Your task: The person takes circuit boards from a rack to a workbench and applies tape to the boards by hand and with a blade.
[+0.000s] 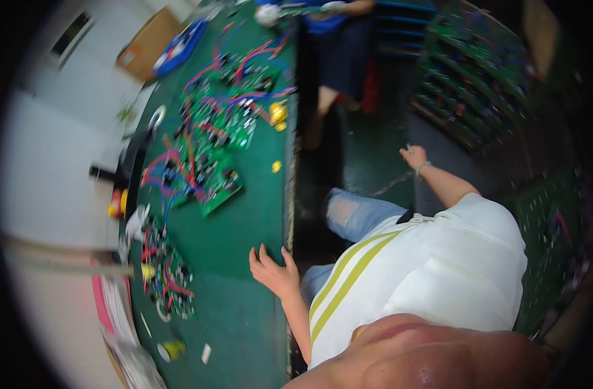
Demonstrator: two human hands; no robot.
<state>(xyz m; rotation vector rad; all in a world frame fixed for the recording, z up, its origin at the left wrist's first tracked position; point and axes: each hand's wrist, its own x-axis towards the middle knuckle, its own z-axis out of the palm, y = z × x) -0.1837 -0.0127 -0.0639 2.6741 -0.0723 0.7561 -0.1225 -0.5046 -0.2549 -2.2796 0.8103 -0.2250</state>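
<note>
My left hand point(275, 271) hovers at or just over the near edge of the green tabletop point(244, 337), its fingers spread and nothing in them. Well apart from the table, my right hand point(414, 157) is held out over the floor with its fingers curled in. A small pale tip shows at those fingers, too small to name. Nearest my left hand, on the table, lie green circuit boards point(222, 188) with red and blue wires. Another cluster of circuit boards point(170, 275) sits along the table's far side.
A person in blue point(325, 23) with white gloves holds a board at the table's far end. A rack of circuit boards point(471, 78) stands at the right. Yellow pieces point(279, 115), a yellow-green roll point(171, 351) and a cardboard box point(150, 44) are on the table.
</note>
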